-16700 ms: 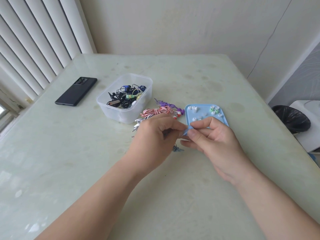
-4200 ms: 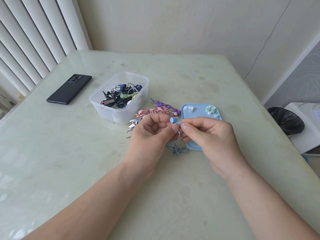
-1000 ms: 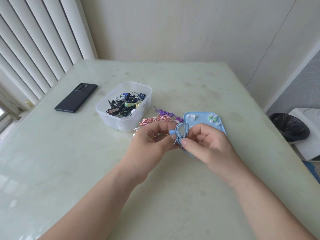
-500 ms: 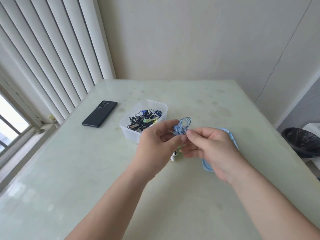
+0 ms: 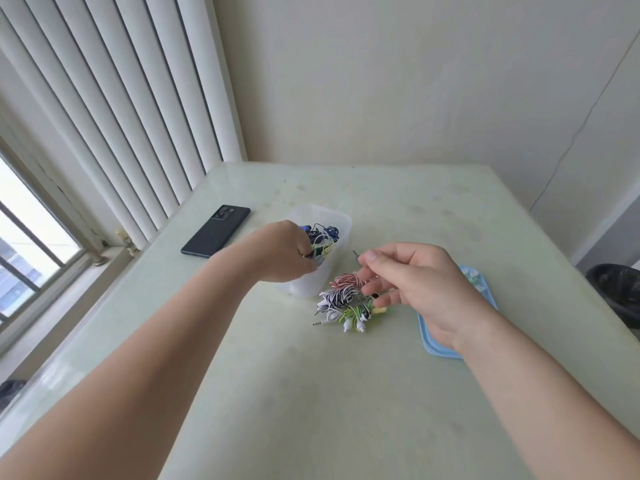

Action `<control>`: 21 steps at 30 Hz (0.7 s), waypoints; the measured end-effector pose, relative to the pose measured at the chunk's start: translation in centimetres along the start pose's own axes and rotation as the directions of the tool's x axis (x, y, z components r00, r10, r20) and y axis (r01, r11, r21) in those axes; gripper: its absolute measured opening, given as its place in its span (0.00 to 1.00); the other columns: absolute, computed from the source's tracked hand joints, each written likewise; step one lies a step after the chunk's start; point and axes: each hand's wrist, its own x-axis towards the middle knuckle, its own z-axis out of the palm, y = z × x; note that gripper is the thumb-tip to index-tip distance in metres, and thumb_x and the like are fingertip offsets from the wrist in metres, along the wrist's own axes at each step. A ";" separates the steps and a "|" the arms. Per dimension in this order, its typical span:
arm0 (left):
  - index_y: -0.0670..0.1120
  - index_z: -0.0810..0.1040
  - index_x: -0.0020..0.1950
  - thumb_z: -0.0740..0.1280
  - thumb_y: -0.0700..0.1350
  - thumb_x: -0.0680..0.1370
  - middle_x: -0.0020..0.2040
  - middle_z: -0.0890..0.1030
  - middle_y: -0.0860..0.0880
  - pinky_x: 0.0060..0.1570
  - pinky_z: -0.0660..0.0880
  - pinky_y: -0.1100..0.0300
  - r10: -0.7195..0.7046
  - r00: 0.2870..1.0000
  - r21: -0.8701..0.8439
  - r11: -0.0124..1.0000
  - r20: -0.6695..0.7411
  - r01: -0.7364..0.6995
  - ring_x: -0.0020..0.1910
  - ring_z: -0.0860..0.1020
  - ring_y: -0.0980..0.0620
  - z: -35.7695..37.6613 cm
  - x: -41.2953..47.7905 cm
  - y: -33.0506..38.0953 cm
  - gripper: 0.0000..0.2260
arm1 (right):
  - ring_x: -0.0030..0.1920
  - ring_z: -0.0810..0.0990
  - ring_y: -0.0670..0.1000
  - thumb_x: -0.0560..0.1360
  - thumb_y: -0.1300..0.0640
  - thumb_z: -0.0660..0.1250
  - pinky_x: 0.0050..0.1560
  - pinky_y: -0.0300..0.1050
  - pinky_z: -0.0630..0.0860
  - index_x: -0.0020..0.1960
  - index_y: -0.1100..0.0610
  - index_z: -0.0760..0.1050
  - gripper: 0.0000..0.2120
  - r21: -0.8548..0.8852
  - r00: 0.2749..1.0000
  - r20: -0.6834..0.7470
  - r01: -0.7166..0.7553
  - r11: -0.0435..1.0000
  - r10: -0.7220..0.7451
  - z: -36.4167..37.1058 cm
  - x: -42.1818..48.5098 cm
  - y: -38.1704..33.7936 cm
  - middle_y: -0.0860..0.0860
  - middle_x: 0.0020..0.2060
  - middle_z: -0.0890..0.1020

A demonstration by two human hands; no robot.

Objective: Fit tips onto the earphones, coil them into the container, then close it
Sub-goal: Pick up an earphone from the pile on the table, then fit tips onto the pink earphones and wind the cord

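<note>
Phone (image 5: 215, 231) near container (image 5: 341, 220) — right hand (image 5: 419, 285) hides part of blue tray (image 5: 437, 345)

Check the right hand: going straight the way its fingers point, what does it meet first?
Likely the clear container, at its side wall; the right hand has its fingers pointing left at it. Depth is unclear: its lower fingers may touch the red-striped earphone coil first.

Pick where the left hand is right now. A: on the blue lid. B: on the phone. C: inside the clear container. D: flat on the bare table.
C: the left hand dips into the clear container, fingers among the earphones inside.
</note>
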 end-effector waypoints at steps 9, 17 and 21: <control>0.41 0.87 0.46 0.67 0.39 0.76 0.42 0.82 0.44 0.43 0.81 0.49 0.019 0.992 0.008 1.000 -0.129 -0.018 0.38 0.77 0.43 1.5 0.6 0.3 0.09 | 0.39 0.83 0.52 0.79 0.58 0.70 0.41 0.51 0.80 0.49 0.62 0.84 0.07 -0.005 0.999 -0.044 -0.007 1.000 0.007 -1.1 -0.4 0.4 0.59 0.43 0.86; 0.53 0.82 0.44 0.66 0.44 0.78 0.45 0.83 0.51 0.42 0.82 0.50 0.191 0.895 0.065 0.982 -0.403 -0.180 0.43 0.81 0.43 2.2 -1.3 3.4 0.07 | 0.36 0.83 0.50 0.79 0.58 0.70 0.37 0.47 0.79 0.48 0.59 0.84 0.06 -0.098 0.995 -0.101 0.002 0.995 -0.012 -2.3 -1.3 1.6 0.54 0.39 0.86; 0.51 0.82 0.53 0.66 0.45 0.80 0.50 0.81 0.50 0.44 0.79 0.53 0.224 0.959 0.204 0.961 -0.172 -0.187 0.50 0.81 0.43 5.5 -1.9 4.6 0.06 | 0.37 0.84 0.49 0.79 0.57 0.70 0.39 0.48 0.80 0.47 0.57 0.84 0.06 -0.132 0.995 -0.098 -0.009 0.991 -0.004 -2.9 -2.1 2.1 0.56 0.41 0.87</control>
